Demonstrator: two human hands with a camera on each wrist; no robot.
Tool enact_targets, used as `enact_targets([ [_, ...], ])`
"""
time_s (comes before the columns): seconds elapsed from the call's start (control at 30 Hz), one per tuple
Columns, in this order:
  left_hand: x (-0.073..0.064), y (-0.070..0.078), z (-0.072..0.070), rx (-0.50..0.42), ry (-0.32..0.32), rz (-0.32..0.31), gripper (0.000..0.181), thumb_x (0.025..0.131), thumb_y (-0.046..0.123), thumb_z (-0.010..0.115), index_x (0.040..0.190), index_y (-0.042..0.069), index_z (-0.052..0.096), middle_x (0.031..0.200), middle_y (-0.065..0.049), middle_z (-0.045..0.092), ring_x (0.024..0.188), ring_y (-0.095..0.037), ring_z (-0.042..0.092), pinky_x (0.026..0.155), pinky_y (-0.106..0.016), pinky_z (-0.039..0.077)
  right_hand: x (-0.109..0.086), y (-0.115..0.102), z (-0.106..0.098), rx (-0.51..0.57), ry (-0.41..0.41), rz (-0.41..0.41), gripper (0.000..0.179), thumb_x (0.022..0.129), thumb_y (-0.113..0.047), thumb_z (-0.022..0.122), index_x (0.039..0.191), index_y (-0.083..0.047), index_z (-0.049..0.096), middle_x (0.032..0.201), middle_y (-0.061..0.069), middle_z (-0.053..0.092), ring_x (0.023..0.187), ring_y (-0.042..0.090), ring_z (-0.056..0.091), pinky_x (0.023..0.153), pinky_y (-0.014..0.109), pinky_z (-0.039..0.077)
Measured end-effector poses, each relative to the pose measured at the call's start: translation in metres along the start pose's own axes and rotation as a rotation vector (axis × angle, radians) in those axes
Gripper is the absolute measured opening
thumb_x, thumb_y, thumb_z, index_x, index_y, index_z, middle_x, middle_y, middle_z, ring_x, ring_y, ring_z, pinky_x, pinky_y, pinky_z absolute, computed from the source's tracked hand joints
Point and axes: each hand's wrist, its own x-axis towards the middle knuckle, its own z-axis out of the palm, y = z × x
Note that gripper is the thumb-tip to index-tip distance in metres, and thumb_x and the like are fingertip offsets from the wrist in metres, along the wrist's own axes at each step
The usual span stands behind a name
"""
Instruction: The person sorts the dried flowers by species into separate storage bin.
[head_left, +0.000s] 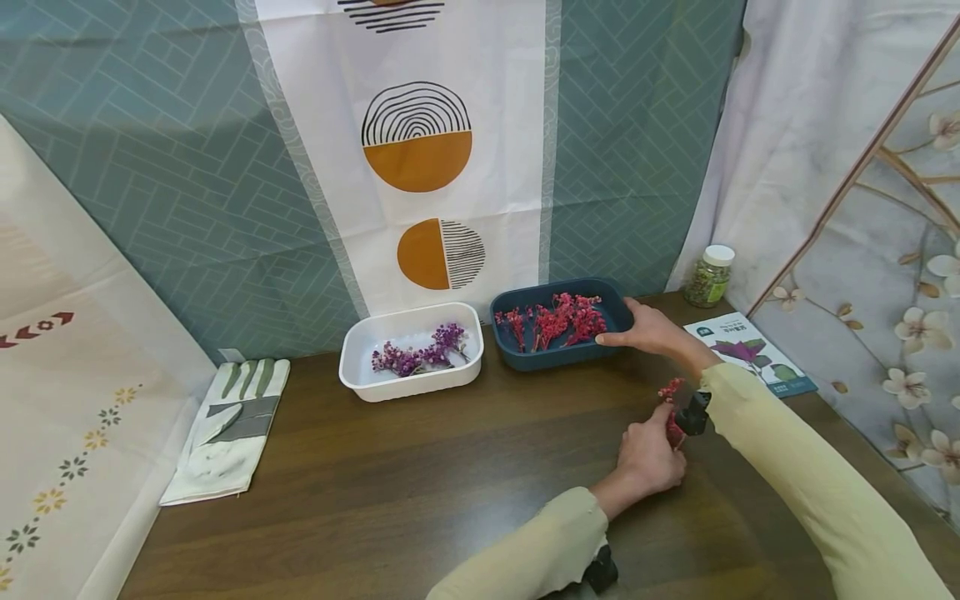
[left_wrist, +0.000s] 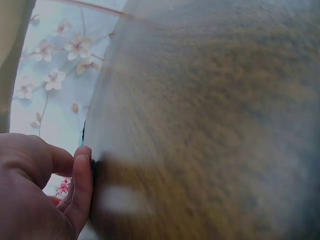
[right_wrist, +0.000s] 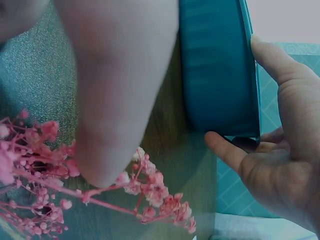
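Observation:
My right hand [head_left: 651, 327] grips the right end of a dark blue tray [head_left: 525, 360], its thumb and fingers spread about the corner. In the right wrist view that hand [right_wrist: 285, 135] meets the tray wall [right_wrist: 220, 75]. Several pinkish-red dried flower sprigs [head_left: 558, 321] lie in the tray. Below it, my left hand [head_left: 651, 457] pinches another red dried flower sprig [head_left: 673, 427] low over the table. One left finger [right_wrist: 110, 140] overlaps the sprig's stem [right_wrist: 112, 200] in the right wrist view. Most of that sprig is hidden from the left wrist view by the hand [left_wrist: 45, 190].
Left of the blue tray stands a white tray [head_left: 416, 388] with purple dried flowers [head_left: 420, 358]. A glove [head_left: 232, 429] lies at the table's left. To the right are a lidded jar [head_left: 708, 277] and a printed packet [head_left: 750, 352]. Curtains border the brown table [head_left: 420, 467].

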Motion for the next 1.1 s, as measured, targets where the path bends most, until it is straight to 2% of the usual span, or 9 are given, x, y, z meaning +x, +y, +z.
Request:
enact_targets([
  [0.33, -0.005, -0.005, -0.007, -0.106, -0.034, -0.007, 0.066, 0.080, 0.005, 0.073, 0.136, 0.035, 0.056, 0.061, 0.013, 0.053, 0.047, -0.001, 0.050, 0.050, -0.017, 0.042, 0.001, 0.000, 0.000, -0.005, -0.002, 0.003, 0.120, 0.084, -0.061, 0.071, 0.153, 0.013, 0.009, 0.152, 0.041, 0.023, 0.137, 0.056, 0.028, 0.106, 0.067, 0.028],
  [0.57, -0.008, -0.013, -0.017, -0.096, -0.042, -0.006, 0.070, 0.081, 0.004, 0.074, 0.140, 0.036, 0.053, 0.050, 0.014, 0.052, 0.048, -0.003, 0.051, 0.047, -0.019, 0.041, 0.000, 0.000, 0.000, -0.002, -0.004, -0.005, 0.121, 0.083, -0.063, 0.071, 0.153, 0.013, 0.008, 0.152, 0.041, 0.022, 0.137, 0.056, 0.027, 0.106, 0.067, 0.028],
  [0.83, -0.014, -0.028, -0.033, -0.088, -0.060, 0.038, 0.069, 0.084, 0.003, 0.071, 0.145, 0.030, 0.050, 0.045, 0.015, 0.051, 0.037, 0.000, 0.049, 0.045, -0.018, 0.041, -0.001, 0.002, 0.001, 0.002, 0.000, -0.027, 0.118, 0.085, -0.061, 0.070, 0.153, 0.014, 0.009, 0.151, 0.041, 0.022, 0.137, 0.056, 0.027, 0.107, 0.066, 0.027],
  [0.97, -0.019, -0.038, -0.046, -0.105, -0.073, 0.065, 0.069, 0.086, 0.002, 0.070, 0.147, 0.026, 0.049, 0.049, 0.014, 0.053, 0.040, 0.000, 0.050, 0.045, -0.019, 0.041, 0.000, 0.001, 0.001, 0.003, 0.000, -0.020, 0.118, 0.084, -0.060, 0.071, 0.153, 0.014, 0.009, 0.152, 0.041, 0.022, 0.137, 0.056, 0.027, 0.106, 0.067, 0.027],
  [1.1, -0.024, -0.049, -0.058, -0.077, -0.054, 0.130, 0.066, 0.085, 0.002, 0.071, 0.145, 0.021, 0.051, 0.058, 0.012, 0.052, 0.047, 0.000, 0.049, 0.046, -0.018, 0.040, 0.000, 0.000, 0.001, 0.001, 0.000, -0.007, 0.119, 0.083, -0.061, 0.071, 0.153, 0.013, 0.010, 0.152, 0.041, 0.022, 0.137, 0.057, 0.026, 0.105, 0.068, 0.027],
])
